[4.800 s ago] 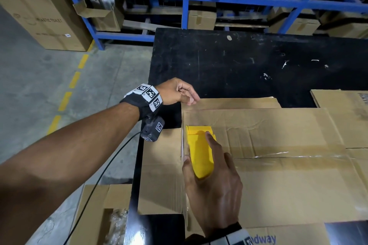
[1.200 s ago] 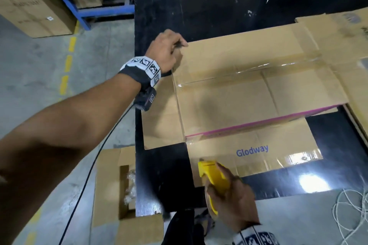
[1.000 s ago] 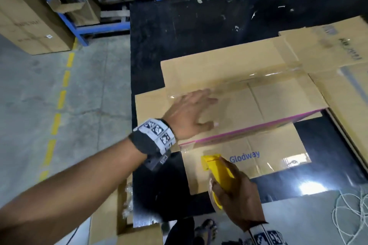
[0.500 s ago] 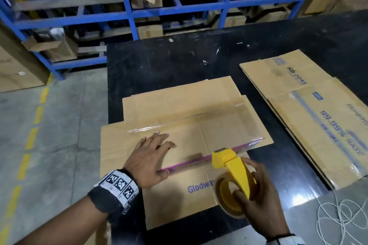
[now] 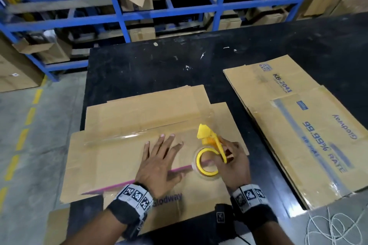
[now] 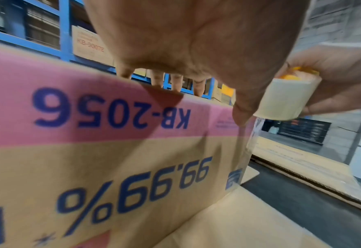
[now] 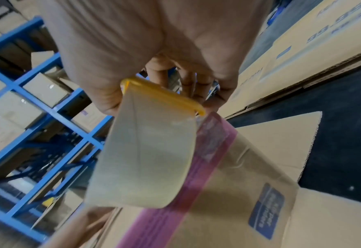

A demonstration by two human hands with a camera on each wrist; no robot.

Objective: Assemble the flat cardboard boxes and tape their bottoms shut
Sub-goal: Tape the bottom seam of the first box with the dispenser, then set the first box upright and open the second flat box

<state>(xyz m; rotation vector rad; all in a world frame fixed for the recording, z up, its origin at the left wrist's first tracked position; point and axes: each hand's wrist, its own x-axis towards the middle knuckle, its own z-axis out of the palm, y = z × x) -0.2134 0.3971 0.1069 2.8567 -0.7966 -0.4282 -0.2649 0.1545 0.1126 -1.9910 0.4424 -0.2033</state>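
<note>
black table [image 5: 139, 69]: right hand [image 5: 236, 167] grips tape dispenser [image 5: 209, 151].

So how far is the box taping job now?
Done: one assembled box has clear tape along its bottom seam. In hand: the left hand lies flat on it, and the right hand grips the yellow tape dispenser. Left: the flat boxes beside it are not assembled.
</note>
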